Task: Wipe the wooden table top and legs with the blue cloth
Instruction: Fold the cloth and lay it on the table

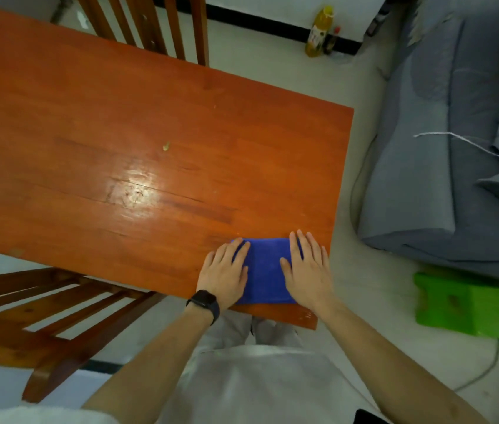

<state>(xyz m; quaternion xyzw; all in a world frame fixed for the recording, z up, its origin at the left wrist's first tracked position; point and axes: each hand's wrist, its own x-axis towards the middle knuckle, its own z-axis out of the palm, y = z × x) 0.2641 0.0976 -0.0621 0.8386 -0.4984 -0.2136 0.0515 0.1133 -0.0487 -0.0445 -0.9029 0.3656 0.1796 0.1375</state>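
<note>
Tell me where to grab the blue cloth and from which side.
Probably its near edge, from the person's side. The blue cloth lies folded flat on the table, close to the near rim, with the left hand and right hand flat on its two ends, leaving the middle free.

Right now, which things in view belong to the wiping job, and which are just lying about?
Job: blue cloth, wooden table, left hand and right hand pressing flat on it.
Lying about: far wooden chair, near wooden chair, yellow bottle, small dark bottle, grey sofa, green stool.
</note>
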